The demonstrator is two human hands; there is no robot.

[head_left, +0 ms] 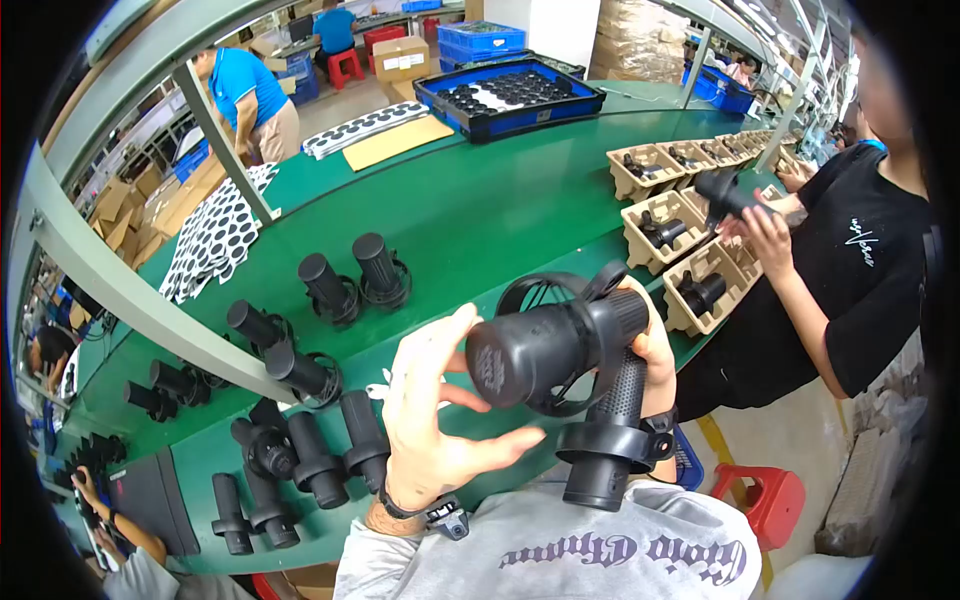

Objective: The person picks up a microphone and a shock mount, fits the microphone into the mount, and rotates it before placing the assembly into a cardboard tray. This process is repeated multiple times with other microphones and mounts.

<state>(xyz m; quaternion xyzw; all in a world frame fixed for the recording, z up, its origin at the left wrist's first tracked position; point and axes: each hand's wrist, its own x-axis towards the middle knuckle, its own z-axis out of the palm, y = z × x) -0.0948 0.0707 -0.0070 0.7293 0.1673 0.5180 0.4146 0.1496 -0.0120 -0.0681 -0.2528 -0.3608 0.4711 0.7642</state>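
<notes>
My right hand (655, 355) is wrapped round the ends of two black cylindrical devices. The upper device (525, 355) lies tilted, its smooth round base facing left and an open ring frame around its middle. Below it hangs the second device (595, 485), with a perforated mesh barrel and a wide collar. My left hand (425, 420) is beside the upper device's base, fingers and thumb spread apart, holding nothing; whether its fingertips touch the base is hard to tell. Left of that hand, several similar black devices (317, 460) stand or lean on the green bench (450, 210).
More black devices (378, 265) stand farther back. Moulded pulp trays (655, 230) line the bench at right, where a co-worker in a black shirt holds a dark device (725, 195). A blue crate (510, 120) sits at the far side. A red stool (765, 500) stands at lower right.
</notes>
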